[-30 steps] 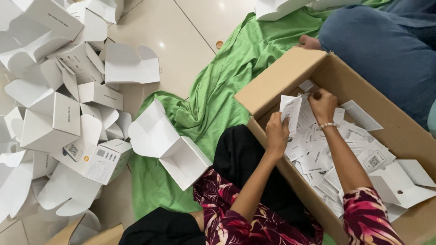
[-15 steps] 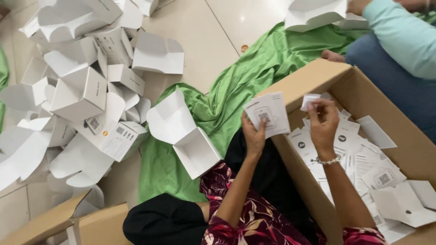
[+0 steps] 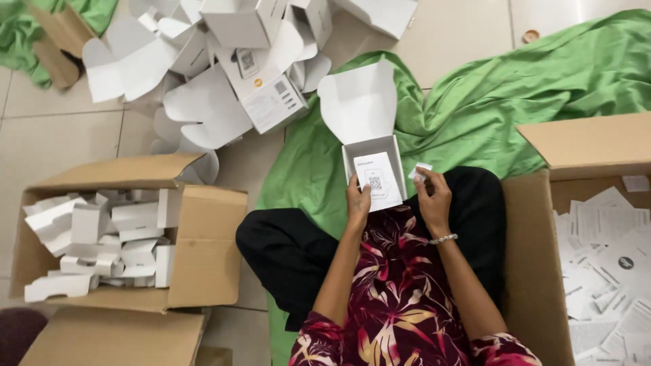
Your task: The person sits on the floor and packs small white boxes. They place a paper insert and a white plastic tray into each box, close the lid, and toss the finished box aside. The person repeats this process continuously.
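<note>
While my left hand (image 3: pixel 357 200) grips the card (image 3: pixel 377 180) in the box (image 3: pixel 366 139), my right hand (image 3: pixel 434 196) pinches a slip (image 3: pixel 419 172); I keep the card flat.

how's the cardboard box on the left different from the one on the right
The left cardboard box holds folded white card inserts; the right cardboard box holds flat printed paper leaflets. The left one shows whole, with its flaps spread open; the right one runs off the picture's edge. The left one sits on bare floor tiles, the right one against the green cloth. Both are plain brown and open-topped.
</note>
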